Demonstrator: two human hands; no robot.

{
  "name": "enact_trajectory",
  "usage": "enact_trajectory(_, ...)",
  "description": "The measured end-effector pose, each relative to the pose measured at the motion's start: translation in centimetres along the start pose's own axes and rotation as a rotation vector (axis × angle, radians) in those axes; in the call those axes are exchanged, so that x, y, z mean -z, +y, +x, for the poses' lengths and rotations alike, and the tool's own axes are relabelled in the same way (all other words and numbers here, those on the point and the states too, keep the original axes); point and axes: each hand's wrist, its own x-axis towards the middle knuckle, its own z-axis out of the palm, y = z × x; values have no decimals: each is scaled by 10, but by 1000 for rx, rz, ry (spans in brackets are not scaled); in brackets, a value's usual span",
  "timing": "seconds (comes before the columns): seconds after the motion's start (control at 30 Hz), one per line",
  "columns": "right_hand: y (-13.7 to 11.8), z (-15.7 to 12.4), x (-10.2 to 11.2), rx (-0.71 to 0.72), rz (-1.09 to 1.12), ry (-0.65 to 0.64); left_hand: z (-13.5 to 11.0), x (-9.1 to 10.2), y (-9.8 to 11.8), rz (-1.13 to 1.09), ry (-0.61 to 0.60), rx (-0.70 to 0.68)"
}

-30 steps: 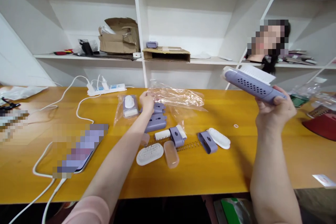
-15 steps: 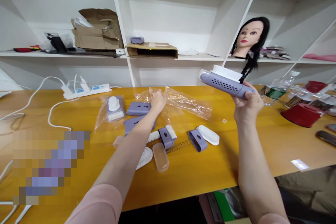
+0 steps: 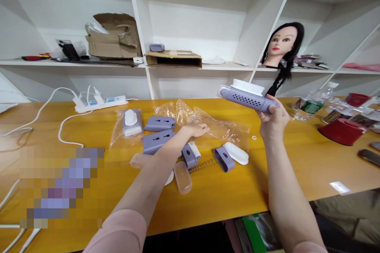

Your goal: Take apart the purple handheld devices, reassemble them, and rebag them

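My right hand point(image 3: 273, 118) is closed around the end of a purple hairbrush point(image 3: 245, 98), raised above the table. Its white bristles face up, and small holes line its side. My left hand point(image 3: 196, 129) lies low over a crumpled clear plastic bag point(image 3: 221, 124), fingers pointing right. Near my left forearm are purple casing pieces point(image 3: 160, 122), a purple sleeve point(image 3: 189, 156), a coiled spring point(image 3: 203, 165) and a translucent cover point(image 3: 183, 178). Further right, a second purple sleeve point(image 3: 224, 159) touches a white bristle pad point(image 3: 236, 153). My forearm partly hides some parts.
A bagged purple piece point(image 3: 132, 122) lies at left, near a power strip point(image 3: 101, 103) with white cables. Bottles point(image 3: 310, 104) and a red container point(image 3: 341, 131) stand at right. Behind, shelves hold cardboard boxes point(image 3: 114, 41) and a mannequin head point(image 3: 280, 45). A pixelated patch covers the lower left.
My left hand has moved right and nearer across the plastic bag, its fingers now extended rather than bunched. The hairbrush in my right hand has shifted slightly left and down.
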Motion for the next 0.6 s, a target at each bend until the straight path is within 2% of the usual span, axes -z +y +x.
enact_trajectory(0.13, 1, -3, -2, -11, -6, -17, -2, 5, 1, -40, 26, -22)
enact_trajectory(0.33, 4, -8, -6, -11, -49, -72, -11, 18, 20, -206, 150, -66)
enact_trajectory(0.43, 7, -16, -13, -8, -82, -133, -40, 34, 32, -353, 241, -19)
enact_trajectory(0.53, 7, -34, -25, 31, -113, -265, -86, 54, 41, -555, 182, 17)
enact_trajectory(0.6, 2, -52, -35, 82, -125, -411, -118, 64, 44, -993, 89, 77)
